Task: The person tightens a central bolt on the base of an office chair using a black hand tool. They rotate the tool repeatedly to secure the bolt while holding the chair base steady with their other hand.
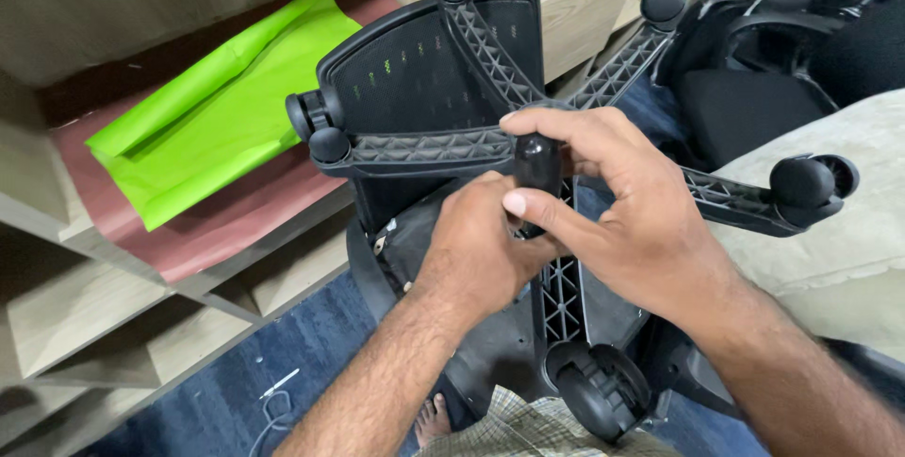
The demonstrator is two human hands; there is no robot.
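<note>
Off to your left you've got a bright green folded sheet (222, 104) lying on a reddish-brown sheet (236, 217), across pale wooden shelves (113, 325). Blue carpet floor (283, 344) below, a thin white wire (275, 400) on it. Far right, a beige cushion (839, 240).

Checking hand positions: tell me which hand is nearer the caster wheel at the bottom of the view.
Left. The left hand grips the chair base's black centre column, just above the bottom caster wheel. The right hand wraps the column higher up, to the right.
</note>
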